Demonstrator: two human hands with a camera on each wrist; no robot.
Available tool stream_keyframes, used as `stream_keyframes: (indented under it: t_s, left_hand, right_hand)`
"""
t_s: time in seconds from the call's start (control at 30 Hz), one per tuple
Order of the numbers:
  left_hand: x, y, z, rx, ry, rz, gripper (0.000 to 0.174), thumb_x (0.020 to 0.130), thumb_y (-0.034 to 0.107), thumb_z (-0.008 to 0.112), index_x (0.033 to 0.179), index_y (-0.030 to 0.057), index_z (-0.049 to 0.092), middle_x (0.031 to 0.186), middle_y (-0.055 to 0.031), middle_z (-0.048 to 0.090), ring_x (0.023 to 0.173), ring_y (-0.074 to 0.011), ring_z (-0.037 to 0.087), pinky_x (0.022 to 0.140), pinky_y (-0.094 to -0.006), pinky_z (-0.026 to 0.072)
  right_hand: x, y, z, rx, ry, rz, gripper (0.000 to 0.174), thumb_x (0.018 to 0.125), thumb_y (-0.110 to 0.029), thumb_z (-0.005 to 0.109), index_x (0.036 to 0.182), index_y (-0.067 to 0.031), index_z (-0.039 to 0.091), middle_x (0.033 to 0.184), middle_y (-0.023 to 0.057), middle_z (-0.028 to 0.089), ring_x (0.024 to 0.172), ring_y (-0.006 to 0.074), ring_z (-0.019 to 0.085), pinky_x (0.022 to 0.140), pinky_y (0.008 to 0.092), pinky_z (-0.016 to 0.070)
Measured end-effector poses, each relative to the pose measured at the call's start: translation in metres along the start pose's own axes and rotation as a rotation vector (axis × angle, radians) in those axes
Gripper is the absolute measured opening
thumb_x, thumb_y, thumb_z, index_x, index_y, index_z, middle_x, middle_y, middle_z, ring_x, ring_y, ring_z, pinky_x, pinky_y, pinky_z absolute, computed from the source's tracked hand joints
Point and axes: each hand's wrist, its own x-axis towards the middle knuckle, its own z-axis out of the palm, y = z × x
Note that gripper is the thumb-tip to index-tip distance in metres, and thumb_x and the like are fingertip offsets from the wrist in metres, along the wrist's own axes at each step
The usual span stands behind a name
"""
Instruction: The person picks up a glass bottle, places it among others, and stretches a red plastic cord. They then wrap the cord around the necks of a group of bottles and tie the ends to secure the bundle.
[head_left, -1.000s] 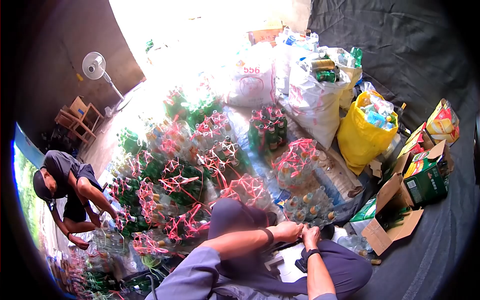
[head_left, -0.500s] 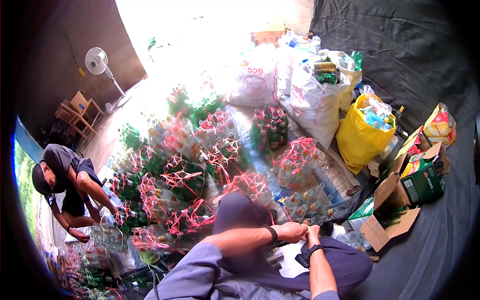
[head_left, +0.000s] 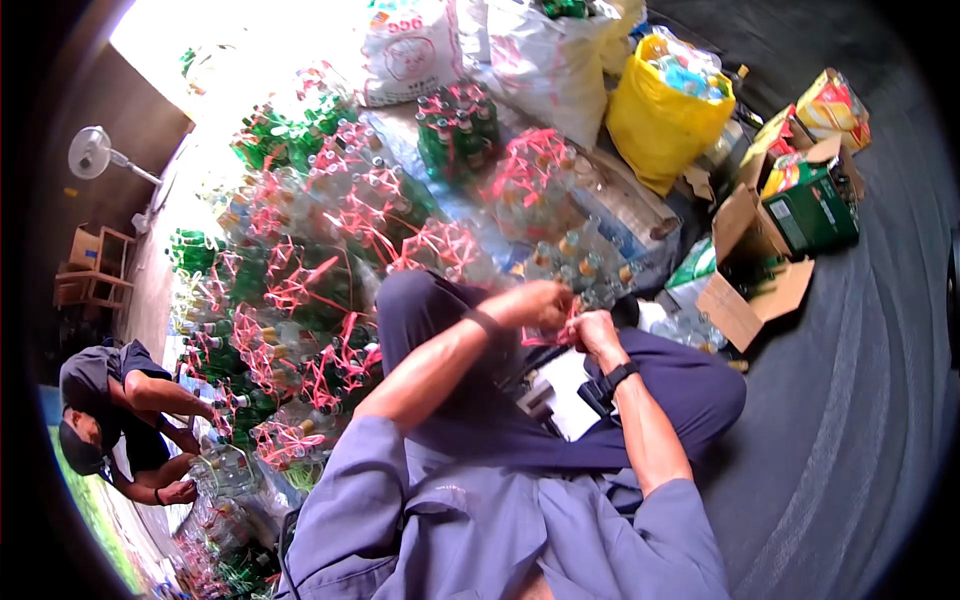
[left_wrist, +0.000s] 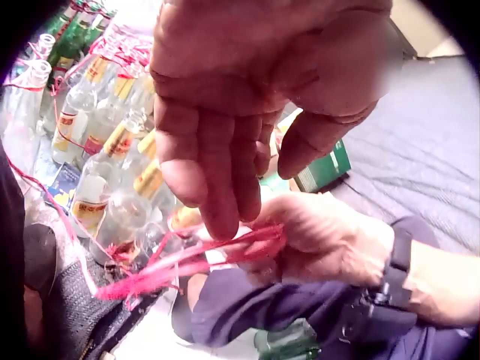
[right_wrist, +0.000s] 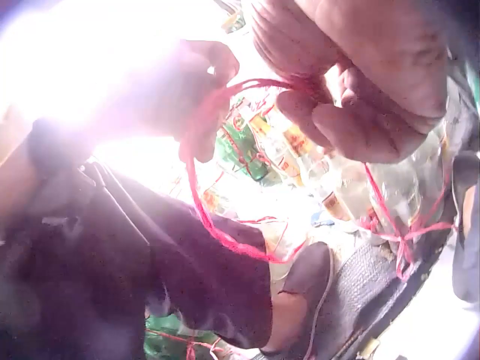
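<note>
Pink plastic twine stretches between my two hands in a bunched loop. My right hand, with a black strap on its wrist, pinches the twine between thumb and fingers; in the right wrist view the strand hangs from there in a curve. Just beside it is my left hand, palm showing in the left wrist view, thumb apart and fingers loosely extended, a fingertip right at the twine. Clear glass bottles with yellow-topped necks stand just beyond the hands.
Bundles of bottles tied with pink twine crowd the floor to the left. A yellow sack, white sacks and open cartons stand ahead and right. Another person crouches at far left. A fan stands behind.
The head view has tilted down, shifting the surroundings up and left. My hands, earlier close together over my lap, have drawn slightly apart, with pink twine now visible between them.
</note>
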Motion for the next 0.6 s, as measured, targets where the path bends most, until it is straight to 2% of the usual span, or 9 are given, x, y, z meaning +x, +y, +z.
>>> stream_keyframes:
  t_s: [0.07,0.1,0.13,0.2,0.27,0.33,0.47,0.53,0.6]
  left_hand:
    - [0.004,-0.017,-0.004,-0.015,0.139,-0.009,0.022,0.073,0.022,0.063,0.086,0.0032,0.065,0.083,-0.0198,0.067,0.075,-0.0355,0.066,0.067,-0.0432,0.0517]
    - [0.008,-0.026,-0.003,0.106,0.228,0.035,0.020,0.076,0.020,0.061,0.087,0.0032,0.063,0.079,-0.0179,0.066,0.072,-0.0336,0.066,0.065,-0.0422,0.0512]
    - [0.011,-0.033,-0.002,0.228,0.320,0.078,0.018,0.078,0.018,0.059,0.088,0.0032,0.062,0.075,-0.0160,0.065,0.069,-0.0317,0.065,0.063,-0.0413,0.0508]
    - [0.012,-0.029,-0.001,0.196,0.319,0.016,0.017,0.077,0.017,0.059,0.088,0.0031,0.062,0.077,-0.0168,0.065,0.073,-0.0350,0.065,0.066,-0.0425,0.0508]
    - [0.014,-0.026,0.003,0.122,0.315,0.092,0.018,0.077,0.016,0.058,0.089,0.0028,0.063,0.080,-0.0174,0.066,0.078,-0.0349,0.066,0.068,-0.0430,0.0509]
    - [0.017,-0.023,0.010,0.151,0.303,0.145,0.020,0.077,0.015,0.059,0.092,0.0026,0.063,0.083,-0.0172,0.067,0.080,-0.0345,0.066,0.070,-0.0420,0.0514]
    - [0.020,-0.011,0.025,0.122,0.204,0.218,0.024,0.078,0.014,0.061,0.100,0.0039,0.064,0.090,-0.0169,0.068,0.084,-0.0349,0.067,0.074,-0.0422,0.0517]
    - [0.023,-0.006,0.033,0.191,0.176,0.226,0.027,0.080,0.016,0.063,0.104,0.0051,0.063,0.091,-0.0169,0.068,0.085,-0.0352,0.067,0.074,-0.0432,0.0514]
    - [0.026,-0.004,0.036,0.156,0.144,0.258,0.028,0.081,0.019,0.064,0.104,0.0046,0.062,0.090,-0.0180,0.068,0.084,-0.0356,0.067,0.072,-0.0444,0.0509]
  right_hand:
    - [-0.007,-0.010,-0.013,-0.264,-0.130,-0.185,0.020,0.080,-0.010,0.064,0.062,-0.0014,0.064,0.051,0.0051,0.054,0.039,0.0135,0.049,0.036,0.0290,0.0344]
    - [-0.012,-0.016,-0.017,-0.321,-0.138,-0.257,0.021,0.080,-0.012,0.066,0.062,-0.0016,0.064,0.051,0.0051,0.055,0.039,0.0126,0.049,0.035,0.0280,0.0339]
    - [-0.032,-0.052,-0.016,-0.372,-0.194,-0.140,0.023,0.082,-0.014,0.066,0.063,-0.0017,0.064,0.051,0.0040,0.055,0.039,0.0114,0.049,0.037,0.0274,0.0352]
    - [-0.054,-0.088,-0.014,-0.256,-0.113,0.037,0.025,0.084,-0.017,0.065,0.064,-0.0013,0.064,0.052,0.0029,0.056,0.041,0.0102,0.050,0.039,0.0261,0.0365]
    - [-0.070,-0.110,-0.015,-0.256,-0.146,-0.005,0.027,0.085,-0.019,0.063,0.065,-0.0006,0.064,0.053,0.0025,0.055,0.044,0.0085,0.049,0.042,0.0246,0.0365]
    - [-0.079,-0.128,-0.021,-0.387,-0.213,-0.059,0.022,0.079,-0.015,0.059,0.074,0.0029,0.072,0.060,0.0090,0.065,0.052,0.0127,0.057,0.052,0.0291,0.0454]
    - [-0.085,-0.139,-0.030,-0.475,-0.267,-0.086,0.019,0.073,-0.010,0.057,0.072,0.0036,0.070,0.060,0.0089,0.064,0.056,0.0138,0.058,0.055,0.0300,0.0461]
    - [-0.083,-0.141,-0.037,-0.507,-0.315,-0.128,0.020,0.074,-0.013,0.059,0.064,0.0030,0.064,0.057,0.0046,0.058,0.053,0.0114,0.050,0.052,0.0281,0.0406]
    - [-0.082,-0.147,-0.044,-0.461,-0.328,-0.116,0.018,0.075,-0.013,0.060,0.065,0.0022,0.064,0.058,0.0038,0.059,0.052,0.0112,0.051,0.053,0.0274,0.0410]
